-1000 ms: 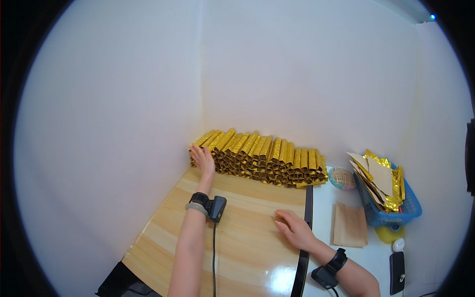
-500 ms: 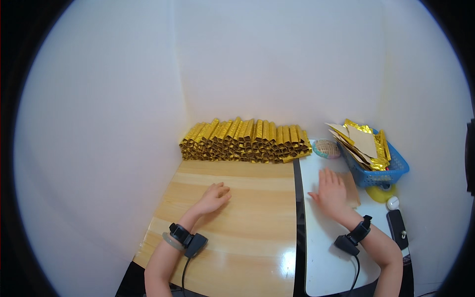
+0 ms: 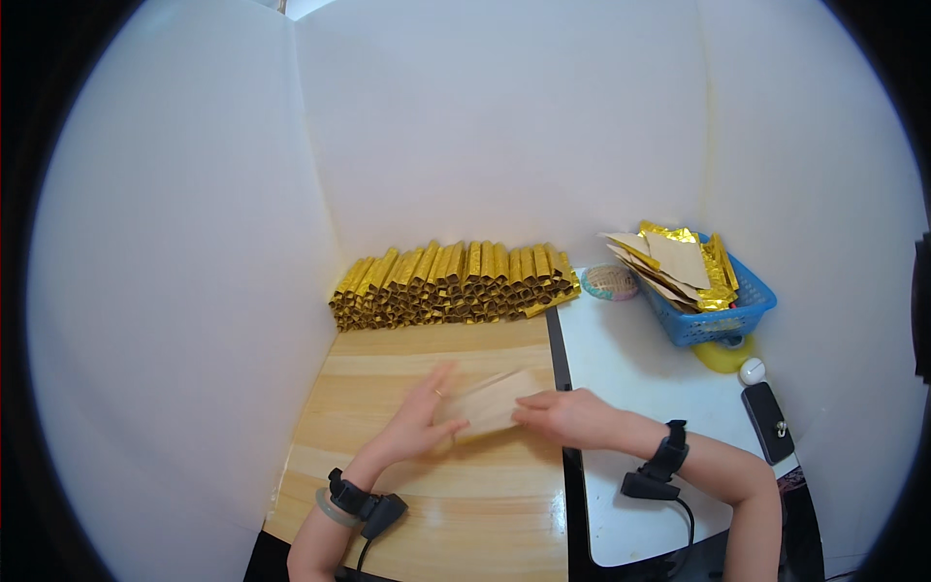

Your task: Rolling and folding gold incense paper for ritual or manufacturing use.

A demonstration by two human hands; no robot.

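A beige paper sheet (image 3: 491,400) is held tilted over the wooden board (image 3: 417,504), a little blurred by motion. My right hand (image 3: 567,417) pinches its right edge between thumb and fingers. On the sheet's left side is my left hand (image 3: 415,422), its fingers stretched and spread apart from the thumb. The left thumb reaches the sheet's lower left corner; whether it presses on the paper I cannot tell. Behind the board lies a long stack of folded gold paper tubes (image 3: 451,281), their open ends toward me.
A blue basket (image 3: 713,330) full of gold and beige sheets stands at the back right on a white surface (image 3: 640,369). Near it are a round woven pad (image 3: 610,282), a yellow object (image 3: 722,357), a small white round object (image 3: 753,371) and a black phone-like slab (image 3: 766,422). White walls surround the table.
My right hand has moved left from the white surface, bringing the beige sheet over the wooden board. My left hand has spread its fingers beside the sheet. The whole view has shifted slightly.
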